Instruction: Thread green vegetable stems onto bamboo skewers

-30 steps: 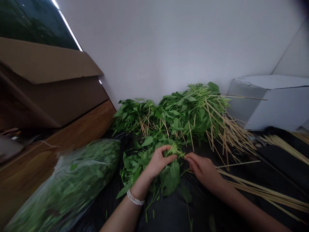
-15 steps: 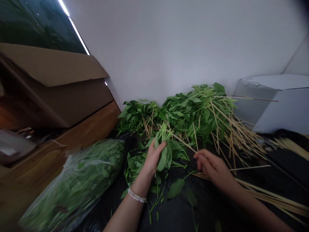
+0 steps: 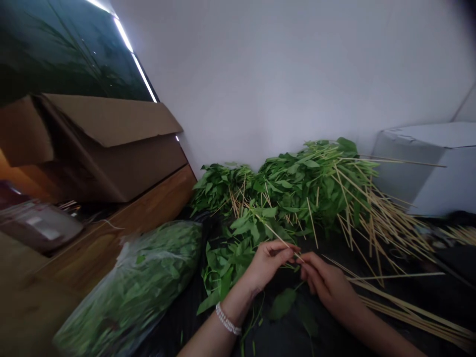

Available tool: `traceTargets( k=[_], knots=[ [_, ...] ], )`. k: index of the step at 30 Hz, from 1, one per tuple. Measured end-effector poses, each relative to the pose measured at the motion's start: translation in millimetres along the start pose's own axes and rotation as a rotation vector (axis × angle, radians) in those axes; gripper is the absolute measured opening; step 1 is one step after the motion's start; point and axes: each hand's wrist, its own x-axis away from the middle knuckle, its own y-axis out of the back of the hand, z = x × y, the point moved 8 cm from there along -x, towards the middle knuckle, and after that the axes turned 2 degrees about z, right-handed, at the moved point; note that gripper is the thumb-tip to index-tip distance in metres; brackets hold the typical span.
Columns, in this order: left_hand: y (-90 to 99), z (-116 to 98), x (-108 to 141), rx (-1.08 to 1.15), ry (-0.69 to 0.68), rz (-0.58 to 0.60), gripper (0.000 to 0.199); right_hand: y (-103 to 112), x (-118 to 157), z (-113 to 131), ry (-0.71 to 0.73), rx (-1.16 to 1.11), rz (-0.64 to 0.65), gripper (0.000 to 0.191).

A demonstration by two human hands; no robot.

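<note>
My left hand point(image 3: 268, 263), with a white beaded bracelet at the wrist, pinches a thin wooden skewer point(image 3: 277, 234) along its lower part. Right beside it, my right hand point(image 3: 320, 272) closes its fingertips on the same skewer's lower end. The skewer slants up to the left, and green leaves point(image 3: 256, 225) sit at its far tip; how they are fixed there is hard to see. Loose leafy stems point(image 3: 226, 265) lie below and left of the hands. Behind stands a large heap of leafy bunches point(image 3: 293, 183) with many skewers point(image 3: 390, 228) sticking out to the right.
A clear plastic bag point(image 3: 148, 292) full of leaves lies at left on black sheeting. Bare skewers point(image 3: 412, 312) lie at lower right. An open cardboard box point(image 3: 122, 163) rests on a wooden surface point(image 3: 163, 208); a white box point(image 3: 442, 168) stands right, against the wall.
My left hand has moved off the leaves, down and right onto the skewer close to my right hand. The view has shifted, so the scene appears lower and further right.
</note>
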Motion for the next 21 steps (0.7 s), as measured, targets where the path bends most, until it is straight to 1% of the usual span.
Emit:
traceTargets(
  k=[3, 5, 7, 9, 12, 14, 16, 18, 21],
  knots=[
    [-0.4, -1.0, -1.2, 0.022, -0.012, 0.007, 0.038, -6.0, 1.8, -2.8, 0.018, 0.058, 0.023, 0.027],
    [3.3, -3.0, -2.1, 0.045, -0.018, -0.016, 0.04, -9.2, 3.2, -8.2, 0.023, 0.091, 0.031, 0.025],
    [11.3, -7.0, -2.4, 0.079, -0.028, -0.069, 0.04, -10.0, 4.1, -15.4, 0.038, 0.138, 0.009, 0.024],
    [21.9, -13.5, -1.9, 0.138, -0.038, -0.134, 0.039, -15.0, 4.2, -24.2, 0.049, 0.178, 0.051, 0.023],
    [38.2, -30.1, 1.6, 0.248, -0.073, -0.223, 0.034, -17.4, 4.0, -33.2, 0.053, 0.221, 0.067, 0.025],
    [46.4, -43.1, 5.6, 0.302, -0.089, -0.264, 0.032, -19.6, 4.7, -33.3, 0.059, 0.228, 0.084, 0.026],
    [49.9, -53.9, 10.3, 0.336, -0.076, -0.273, 0.03, -22.7, 6.1, -29.7, 0.065, 0.218, 0.101, 0.026],
    [48.9, -62.7, 14.2, 0.337, -0.05, -0.25, 0.03, -24.5, 7.2, -25.0, 0.072, 0.208, 0.093, 0.026],
    [48.6, -74.7, 14.7, 0.262, -0.052, -0.21, 0.031, -25.8, 7.4, -20.8, 0.084, 0.219, 0.073, 0.028]
  ],
)
